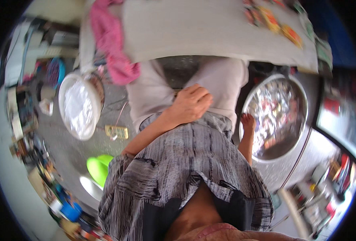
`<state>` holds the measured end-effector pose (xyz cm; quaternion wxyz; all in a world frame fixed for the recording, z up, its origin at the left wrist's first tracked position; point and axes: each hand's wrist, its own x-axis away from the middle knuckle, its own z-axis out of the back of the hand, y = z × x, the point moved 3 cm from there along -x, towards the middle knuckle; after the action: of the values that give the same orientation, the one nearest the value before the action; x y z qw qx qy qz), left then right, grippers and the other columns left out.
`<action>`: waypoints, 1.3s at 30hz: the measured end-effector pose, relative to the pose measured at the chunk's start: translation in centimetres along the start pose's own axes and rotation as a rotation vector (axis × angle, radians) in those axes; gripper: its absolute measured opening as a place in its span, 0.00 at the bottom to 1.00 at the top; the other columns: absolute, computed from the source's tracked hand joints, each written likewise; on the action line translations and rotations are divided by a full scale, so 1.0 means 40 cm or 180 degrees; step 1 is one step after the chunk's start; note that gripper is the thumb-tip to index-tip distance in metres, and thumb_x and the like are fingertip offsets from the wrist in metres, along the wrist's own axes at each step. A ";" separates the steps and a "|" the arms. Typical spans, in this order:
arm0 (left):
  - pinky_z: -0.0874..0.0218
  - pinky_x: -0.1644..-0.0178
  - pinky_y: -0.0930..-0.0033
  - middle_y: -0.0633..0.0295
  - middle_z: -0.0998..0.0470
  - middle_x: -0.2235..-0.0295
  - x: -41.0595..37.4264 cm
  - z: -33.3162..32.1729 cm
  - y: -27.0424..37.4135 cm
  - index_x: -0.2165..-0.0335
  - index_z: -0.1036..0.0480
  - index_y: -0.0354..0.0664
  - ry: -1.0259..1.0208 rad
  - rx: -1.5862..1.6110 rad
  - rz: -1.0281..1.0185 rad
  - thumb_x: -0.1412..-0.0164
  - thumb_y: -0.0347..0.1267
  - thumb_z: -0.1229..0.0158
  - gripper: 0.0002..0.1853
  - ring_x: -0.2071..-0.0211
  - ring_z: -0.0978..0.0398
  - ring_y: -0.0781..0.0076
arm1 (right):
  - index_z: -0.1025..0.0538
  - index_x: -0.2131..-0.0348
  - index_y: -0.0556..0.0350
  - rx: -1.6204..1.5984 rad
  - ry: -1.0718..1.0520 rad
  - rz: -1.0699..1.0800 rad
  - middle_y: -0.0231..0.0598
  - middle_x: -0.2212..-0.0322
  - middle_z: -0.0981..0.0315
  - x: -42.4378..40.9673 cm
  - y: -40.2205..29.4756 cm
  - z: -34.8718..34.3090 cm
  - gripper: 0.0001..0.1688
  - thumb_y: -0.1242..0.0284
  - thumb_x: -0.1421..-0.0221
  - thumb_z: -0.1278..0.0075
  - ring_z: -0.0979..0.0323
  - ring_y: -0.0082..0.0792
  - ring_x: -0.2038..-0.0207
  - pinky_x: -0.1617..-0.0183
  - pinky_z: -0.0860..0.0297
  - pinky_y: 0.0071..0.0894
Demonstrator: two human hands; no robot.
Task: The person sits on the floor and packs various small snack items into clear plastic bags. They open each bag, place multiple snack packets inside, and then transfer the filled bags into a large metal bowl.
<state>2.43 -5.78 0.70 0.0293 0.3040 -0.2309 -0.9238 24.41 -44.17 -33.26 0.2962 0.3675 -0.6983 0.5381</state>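
Note:
My left hand lies over my lap with its fingers curled and the back turned up. Its palm is hidden, so whether it holds something does not show. Down at my right side, my right hand is at the near rim of a large round metal basin. Many shiny small wrapped packets fill much of that basin. The right fingers look blurred, and I see nothing clearly held in them. In front of me stands a table with a pale cover. Several yellow and red packets lie on its right part.
Pink cloth hangs over the table's near left edge. On the left are a white tub lined with clear plastic, a yellow power strip with a cord on the floor, and a bright green plastic item. Clutter lines the left wall.

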 end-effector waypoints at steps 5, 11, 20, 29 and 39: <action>0.37 0.71 0.68 0.64 0.30 0.72 0.030 0.052 -0.034 0.70 0.27 0.40 0.0091 -0.0128 0.0354 0.54 0.25 0.36 0.09 0.73 0.32 0.67 | 0.27 0.59 0.57 0.0413 0.0362 -0.0218 0.38 0.65 0.25 0.002 -0.018 -0.069 0.13 0.68 0.41 0.51 0.25 0.35 0.64 0.64 0.27 0.36; 0.36 0.73 0.64 0.61 0.27 0.73 0.104 0.147 -0.104 0.73 0.25 0.38 0.0976 -0.0492 0.0908 0.54 0.23 0.37 0.06 0.75 0.28 0.62 | 0.26 0.61 0.58 0.0796 0.0140 0.0012 0.35 0.70 0.24 -0.029 -0.046 -0.075 0.14 0.66 0.42 0.49 0.25 0.32 0.67 0.64 0.27 0.32; 0.35 0.71 0.65 0.55 0.24 0.77 0.551 0.491 -0.292 0.74 0.23 0.39 0.2509 -0.2070 0.3126 0.48 0.25 0.40 0.01 0.77 0.25 0.61 | 0.25 0.62 0.59 0.1373 -0.0063 -0.0091 0.35 0.70 0.24 -0.024 -0.085 -0.186 0.14 0.66 0.42 0.48 0.25 0.32 0.67 0.64 0.27 0.31; 0.32 0.61 0.54 0.49 0.21 0.70 0.953 0.722 -0.490 0.67 0.20 0.39 0.1927 -0.3110 0.4955 0.56 0.45 0.33 0.22 0.67 0.22 0.51 | 0.25 0.62 0.59 0.1671 -0.0264 -0.0063 0.35 0.70 0.24 -0.004 -0.112 -0.260 0.15 0.65 0.43 0.48 0.25 0.31 0.68 0.64 0.27 0.31; 0.33 0.58 0.50 0.48 0.21 0.66 1.025 0.723 -0.605 0.65 0.23 0.37 0.0777 -0.3406 0.5209 0.50 0.47 0.40 0.23 0.63 0.24 0.47 | 0.25 0.63 0.59 0.1825 -0.0412 0.0145 0.35 0.70 0.24 0.066 -0.158 -0.323 0.15 0.65 0.43 0.47 0.26 0.31 0.68 0.64 0.27 0.30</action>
<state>-45.47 19.63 -12.04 0.8170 0.0904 0.0832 -0.5634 28.44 -33.13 -24.58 0.1229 0.4540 -0.5433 0.6954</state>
